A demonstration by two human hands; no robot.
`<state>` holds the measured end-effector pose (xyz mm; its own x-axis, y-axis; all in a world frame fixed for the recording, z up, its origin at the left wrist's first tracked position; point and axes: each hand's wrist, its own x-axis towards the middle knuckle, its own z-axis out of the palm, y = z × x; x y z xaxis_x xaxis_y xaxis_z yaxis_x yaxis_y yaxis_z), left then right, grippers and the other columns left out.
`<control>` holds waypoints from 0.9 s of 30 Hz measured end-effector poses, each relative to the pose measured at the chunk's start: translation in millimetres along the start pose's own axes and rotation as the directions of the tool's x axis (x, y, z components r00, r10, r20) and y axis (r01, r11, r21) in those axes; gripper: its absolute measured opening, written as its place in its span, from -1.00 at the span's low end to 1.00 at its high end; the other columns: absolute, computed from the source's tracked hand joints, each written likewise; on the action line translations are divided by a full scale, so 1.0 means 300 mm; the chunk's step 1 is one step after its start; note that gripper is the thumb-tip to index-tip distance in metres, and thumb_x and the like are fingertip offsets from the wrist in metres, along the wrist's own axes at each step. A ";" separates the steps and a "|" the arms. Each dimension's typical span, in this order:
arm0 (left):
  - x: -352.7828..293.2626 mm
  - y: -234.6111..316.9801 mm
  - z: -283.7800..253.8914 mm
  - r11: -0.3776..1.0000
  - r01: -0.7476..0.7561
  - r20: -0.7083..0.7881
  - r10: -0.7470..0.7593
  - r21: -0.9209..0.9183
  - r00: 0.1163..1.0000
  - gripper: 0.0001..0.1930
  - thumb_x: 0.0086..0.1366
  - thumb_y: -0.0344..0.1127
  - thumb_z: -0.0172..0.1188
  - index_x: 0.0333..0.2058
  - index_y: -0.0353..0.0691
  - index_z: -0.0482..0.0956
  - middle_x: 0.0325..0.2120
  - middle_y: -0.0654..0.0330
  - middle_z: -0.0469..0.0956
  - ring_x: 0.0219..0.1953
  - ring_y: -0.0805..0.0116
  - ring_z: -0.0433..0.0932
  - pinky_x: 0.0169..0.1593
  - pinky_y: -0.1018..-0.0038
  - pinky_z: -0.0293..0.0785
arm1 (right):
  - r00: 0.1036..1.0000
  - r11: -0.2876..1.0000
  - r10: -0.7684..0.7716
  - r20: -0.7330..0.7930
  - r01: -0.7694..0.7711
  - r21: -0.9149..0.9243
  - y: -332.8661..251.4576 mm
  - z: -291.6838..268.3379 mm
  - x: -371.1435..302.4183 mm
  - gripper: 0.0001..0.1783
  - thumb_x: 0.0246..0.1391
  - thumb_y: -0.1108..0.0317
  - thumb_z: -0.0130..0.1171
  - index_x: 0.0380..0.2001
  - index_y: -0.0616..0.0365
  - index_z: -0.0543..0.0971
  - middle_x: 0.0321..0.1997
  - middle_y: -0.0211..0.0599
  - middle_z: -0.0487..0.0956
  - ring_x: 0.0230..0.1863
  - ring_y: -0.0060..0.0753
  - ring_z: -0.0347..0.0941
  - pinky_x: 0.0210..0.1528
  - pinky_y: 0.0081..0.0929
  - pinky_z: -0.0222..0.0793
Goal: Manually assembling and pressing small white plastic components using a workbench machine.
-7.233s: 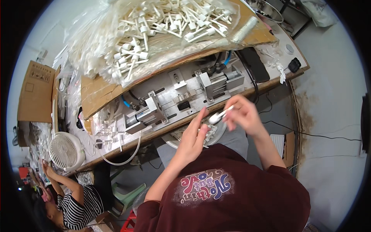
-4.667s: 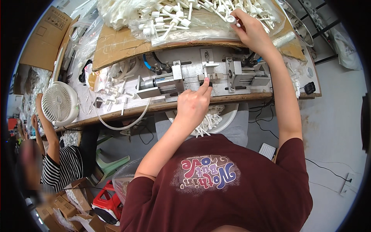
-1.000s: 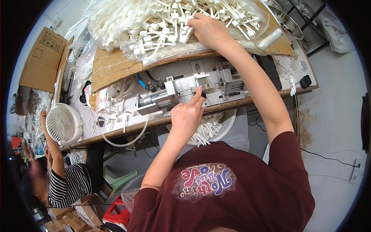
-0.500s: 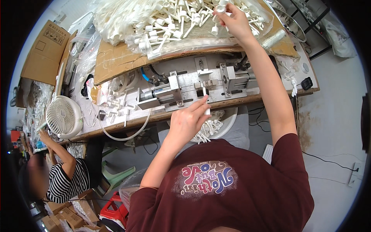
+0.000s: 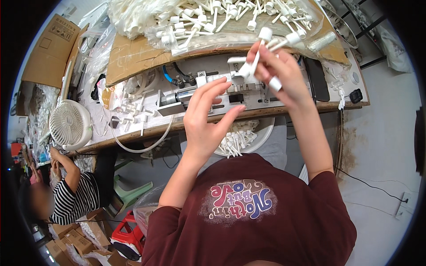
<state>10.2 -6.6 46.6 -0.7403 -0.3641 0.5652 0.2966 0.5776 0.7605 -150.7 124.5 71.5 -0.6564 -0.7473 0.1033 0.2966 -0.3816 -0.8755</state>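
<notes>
Right hand (image 5: 286,77) pinched several white capped stems (image 5: 265,34), above the metal fixture (image 5: 250,88) at the tabletop's (image 5: 284,108) near edge. Left hand (image 5: 205,113) empty, spread wide, over fixture's left part. Stems splayed unevenly; a loosened pinch might have dropped one into the fixture. Cardboard (image 5: 133,71) crowded its far side; pale hose (image 5: 137,151) looped off near edge; dark phone (image 5: 316,80) lay toward right edge.

The right hand (image 5: 286,77) partly hid the metal fixture (image 5: 255,101); the top edge cropped the white pieces (image 5: 233,11); a co-worker's head (image 5: 41,201) was blurred.
</notes>
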 end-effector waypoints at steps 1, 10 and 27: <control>0.005 -0.003 0.006 0.999 -0.008 0.018 0.009 -0.032 1.000 -0.51 0.02 -0.53 0.47 -0.02 -0.31 0.56 0.00 0.05 0.57 -0.11 0.32 0.61 -0.15 0.45 0.64 | 0.999 0.996 0.036 0.013 -0.037 0.082 0.026 0.007 -0.029 -0.72 0.35 0.22 0.09 -0.15 0.26 0.55 -0.29 -0.31 0.62 -0.55 -0.78 0.28 -0.49 -0.75 0.20; -0.030 0.000 0.039 0.980 0.107 0.072 -0.096 -0.171 0.993 -0.65 0.08 -0.60 0.41 -0.11 -0.36 0.62 -0.20 0.13 0.63 -0.21 0.42 0.64 -0.16 0.51 0.66 | 0.983 0.957 0.174 -0.052 -0.157 0.243 0.135 0.042 -0.148 -0.72 0.38 0.20 0.04 -0.11 0.22 0.50 -0.26 -0.33 0.58 -0.55 -0.79 0.28 -0.50 -0.73 0.17; -0.036 -0.005 -0.011 0.962 0.050 0.261 0.022 -0.267 0.965 -0.66 -0.07 -0.50 0.52 -0.25 -0.33 0.70 -0.08 0.04 0.64 -0.25 0.41 0.67 -0.28 0.56 0.67 | 0.986 0.964 0.112 -0.127 -0.076 0.255 0.127 -0.003 -0.157 -0.66 0.36 0.23 0.06 -0.03 0.33 0.54 -0.22 -0.14 0.63 -0.54 -0.72 0.30 -0.46 -0.67 0.21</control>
<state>19.8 -5.9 40.3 -0.8652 -0.1478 0.4791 0.4097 0.3422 0.8456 -109.1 145.6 32.7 -0.7022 -0.7098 -0.0562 0.5127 -0.4493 -0.7316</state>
